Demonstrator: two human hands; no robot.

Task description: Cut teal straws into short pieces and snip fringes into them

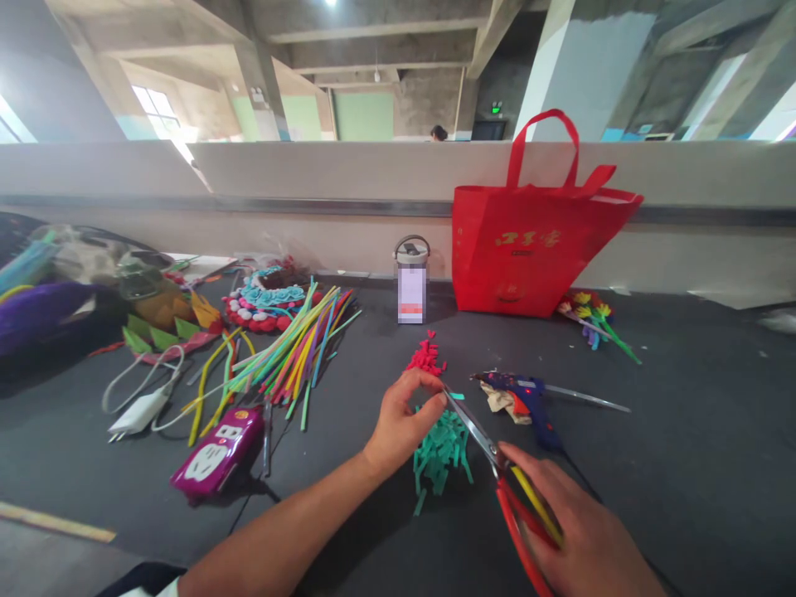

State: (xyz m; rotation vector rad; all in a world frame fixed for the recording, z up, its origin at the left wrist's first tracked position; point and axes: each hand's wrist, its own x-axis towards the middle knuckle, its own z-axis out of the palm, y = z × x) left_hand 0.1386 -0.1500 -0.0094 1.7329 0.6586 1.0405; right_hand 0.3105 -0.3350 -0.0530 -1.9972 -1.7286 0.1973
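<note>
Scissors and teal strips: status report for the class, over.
Left hand pinched at blade tips; contents unclear. Right hand holding scissors. Teal strips heaped below. Glue gun near, right of the blades.

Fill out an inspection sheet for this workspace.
Surface: black tabletop, a few small scraps on it.
Job's things: scissors, teal strips, red snippets.
Clutter: multicolored strips, glue gun with red light, red bag, purple power socket.
Hands: right hand grips the scissors; left hand pinches at their tips, contents unclear.
Cables: white cord by charger; dark cord from glue gun.
Surroundings: low partition; someone's head beyond.
</note>
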